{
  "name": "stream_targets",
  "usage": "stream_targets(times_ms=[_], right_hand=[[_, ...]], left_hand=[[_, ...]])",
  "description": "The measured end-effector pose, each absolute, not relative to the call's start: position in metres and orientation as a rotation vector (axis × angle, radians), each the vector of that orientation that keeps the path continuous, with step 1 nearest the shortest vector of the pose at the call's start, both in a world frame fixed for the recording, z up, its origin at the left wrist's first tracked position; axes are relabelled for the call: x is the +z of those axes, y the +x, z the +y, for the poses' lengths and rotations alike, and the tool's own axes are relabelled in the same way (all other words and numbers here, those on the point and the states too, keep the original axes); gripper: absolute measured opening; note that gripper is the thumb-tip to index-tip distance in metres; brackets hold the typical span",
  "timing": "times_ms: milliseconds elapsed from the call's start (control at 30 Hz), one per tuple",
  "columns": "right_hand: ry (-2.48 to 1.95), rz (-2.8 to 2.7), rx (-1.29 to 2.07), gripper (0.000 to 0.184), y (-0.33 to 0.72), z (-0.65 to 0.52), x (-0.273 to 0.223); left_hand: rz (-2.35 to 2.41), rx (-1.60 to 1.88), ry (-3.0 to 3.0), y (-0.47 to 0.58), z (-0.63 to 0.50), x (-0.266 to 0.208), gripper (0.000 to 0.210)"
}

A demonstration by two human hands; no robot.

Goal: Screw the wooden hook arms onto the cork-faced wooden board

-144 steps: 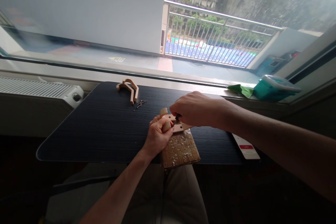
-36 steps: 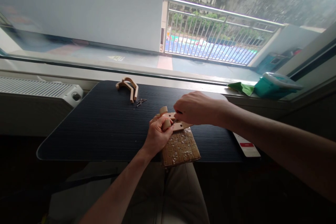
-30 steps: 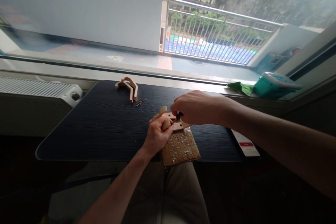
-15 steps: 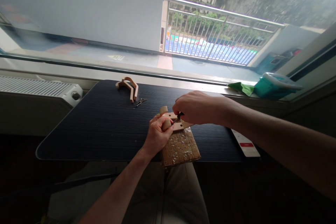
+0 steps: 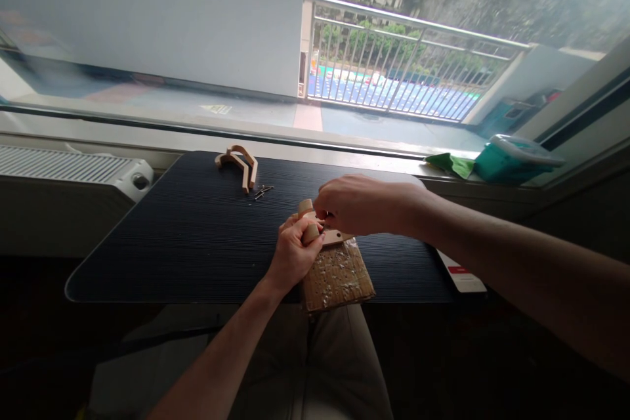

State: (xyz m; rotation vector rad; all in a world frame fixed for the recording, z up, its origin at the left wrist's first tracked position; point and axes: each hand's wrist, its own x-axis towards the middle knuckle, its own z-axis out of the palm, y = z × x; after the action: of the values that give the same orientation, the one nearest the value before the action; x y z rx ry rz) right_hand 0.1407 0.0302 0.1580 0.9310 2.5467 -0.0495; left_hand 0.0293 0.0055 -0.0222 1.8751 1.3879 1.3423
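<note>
My left hand [image 5: 290,252] is closed around a pale wooden piece [image 5: 333,237] with rounded ends and dark holes. The piece rests over a brown cardboard block [image 5: 339,279] wrapped in clear tape, its surface pitted, at the table's near edge. My right hand [image 5: 347,203] bends over the same wooden piece, fingers pinched together close to the left fingertips. Whatever those fingers hold is mostly hidden; only a small dark bit shows under them. Two bent wooden pieces [image 5: 252,167] lie farther back on the left, beside several small metal screws [image 5: 264,192].
The dark table [image 5: 172,243] stands against a window sill. A phone [image 5: 462,273] with a lit screen lies partly beneath my right forearm. On the sill at right are a green cloth [image 5: 449,164] and a teal box [image 5: 514,161]. A white radiator [image 5: 73,167] is at left.
My right hand has shifted slightly left over the wooden piece, covering one of its arms and most of the black object seen before in its fingers. My left hand keeps its grip.
</note>
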Motion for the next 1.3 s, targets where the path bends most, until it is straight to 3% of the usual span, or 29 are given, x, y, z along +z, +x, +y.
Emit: stream_targets(times_ms=[500,733,1067,1300], right_hand=[[1.057,2.645,-0.251,0.028,0.155,0.043,0.147],[0.986,2.503,-0.058,0.025,0.147,0.038,0.157],[1.097,2.516,-0.136,0.025,0.151,0.044,0.149],[0.973,2.48,0.054,0.018,0.143,0.032,0.156]], left_hand=[[1.347,1.343,1.836,0.029,0.006,-0.023,0.007],[1.355,1.348,1.828,0.029,0.006,-0.025,0.007],[1.35,1.356,1.838,0.028,0.007,-0.025,0.008],[1.312,1.36,1.83,0.027,0.007,-0.025,0.005]])
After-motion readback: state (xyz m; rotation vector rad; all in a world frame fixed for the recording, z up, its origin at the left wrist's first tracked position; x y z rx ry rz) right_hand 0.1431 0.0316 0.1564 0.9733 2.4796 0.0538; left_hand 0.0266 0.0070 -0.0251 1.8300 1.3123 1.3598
